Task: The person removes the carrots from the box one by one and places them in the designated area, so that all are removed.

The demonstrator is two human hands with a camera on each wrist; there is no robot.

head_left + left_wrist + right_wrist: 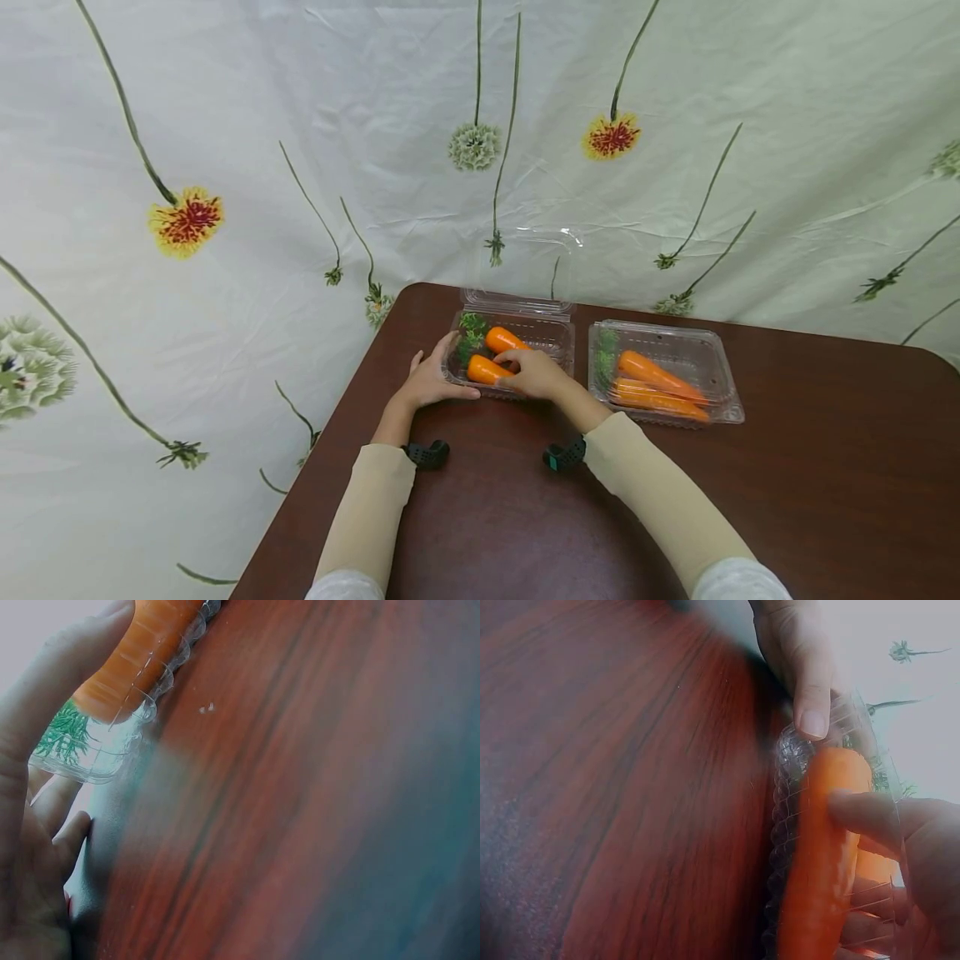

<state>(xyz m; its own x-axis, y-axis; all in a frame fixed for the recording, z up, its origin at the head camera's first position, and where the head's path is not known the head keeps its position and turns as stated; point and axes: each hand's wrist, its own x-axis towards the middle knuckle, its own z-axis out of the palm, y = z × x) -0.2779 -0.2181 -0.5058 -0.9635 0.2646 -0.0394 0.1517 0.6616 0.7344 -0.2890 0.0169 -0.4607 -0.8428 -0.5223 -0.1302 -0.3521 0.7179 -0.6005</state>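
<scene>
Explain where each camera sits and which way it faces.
Head: on the head, facing forward and down over the tabletop; left hand, right hand and both forearms show.
Left wrist: on that wrist, facing the corner of the open clamshell container; left hand shows.
Right wrist: on that wrist, facing the near carrot; both hands show.
Both wrist views share that carrot.

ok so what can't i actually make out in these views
Head view: the right-hand ends of the front carrot and rear carrot in the open box, hidden by the right hand.
Right wrist view: the front carrot's lower end, cut off by the bottom edge.
Left wrist view: the front carrot's upper end, cut off by the top edge.
Head view: any marking on the teal patch, too small.
</scene>
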